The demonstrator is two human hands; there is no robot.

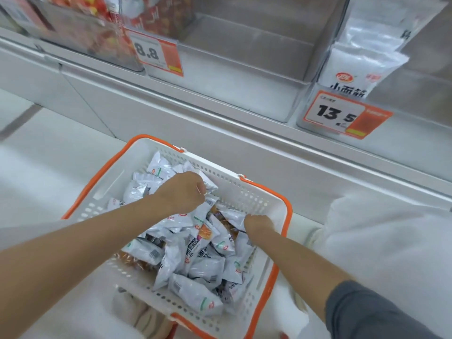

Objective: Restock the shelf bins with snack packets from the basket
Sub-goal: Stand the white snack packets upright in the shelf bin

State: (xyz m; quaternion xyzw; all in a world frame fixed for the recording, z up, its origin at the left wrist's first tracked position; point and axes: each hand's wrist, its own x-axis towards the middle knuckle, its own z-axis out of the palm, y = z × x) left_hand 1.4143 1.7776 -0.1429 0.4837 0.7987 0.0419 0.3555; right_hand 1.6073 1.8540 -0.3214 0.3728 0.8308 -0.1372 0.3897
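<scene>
Head view, looking down. At 6 o'clock, set on a pale floor: a white perforated plastic basket with orange handles (227,178), heaped with small white-and-silver foil snack packets (195,263).

Left hand (182,192) in from 8 o'clock on a bare forearm, over the far part of the heap toward the basket's 12 o'clock wall. Fingers curled tight and gripping one of the snack packets.

Right hand (259,225) in from 4 o'clock, knuckles up, close to the basket's 3 o'clock wall. Fingers bent down, pinching the end of another packet. Grey sleeve (371,311) at 5 o'clock.

Above the basket, a grey shelf ledge (220,118) slanting from 10 to 3 o'clock. At 12 o'clock on it, a clear plastic shelf bin (244,99). At 11 o'clock, a clear bin of red packets (85,33), with an orange-and-white price tag reading 8.8 (156,53) just to its right. At 2 o'clock, tall white bags (362,62) standing upright in a bin, fronted by an orange-and-white price tag reading 13.5 (342,116).
</scene>
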